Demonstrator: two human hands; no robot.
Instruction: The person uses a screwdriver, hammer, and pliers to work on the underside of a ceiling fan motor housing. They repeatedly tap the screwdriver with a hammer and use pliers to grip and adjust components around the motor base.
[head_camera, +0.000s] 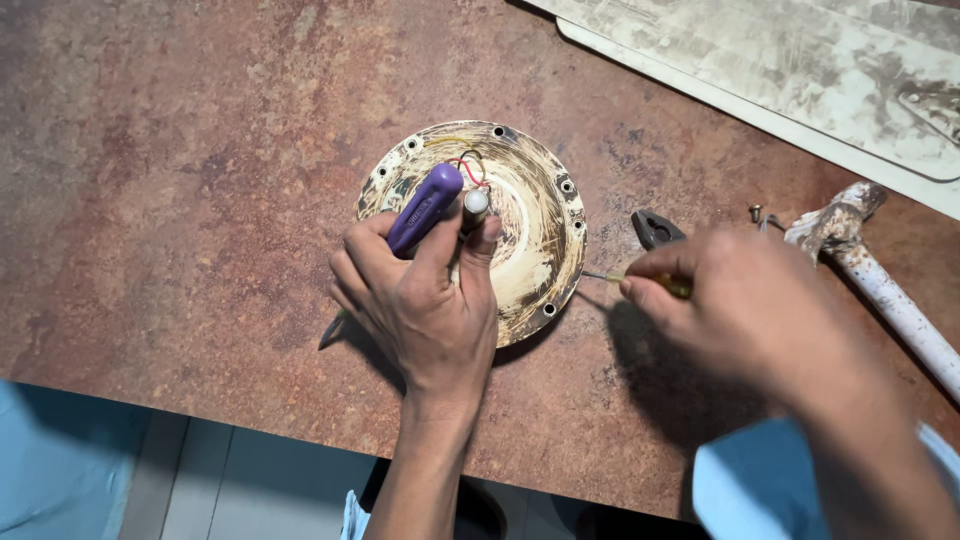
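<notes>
disc, round, dirty cream, holes along its rim

A mottled reddish-brown table is seen filling most of the view, evenly lit from above. A stained white panel is laid across its upper right corner. Pale floor tiles are glimpsed below the table's near edge.

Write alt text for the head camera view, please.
A left hand holds a purple-handled tool over a round, stained metal plate on a brown table; the right hand points a thin screwdriver at its rim.
</notes>
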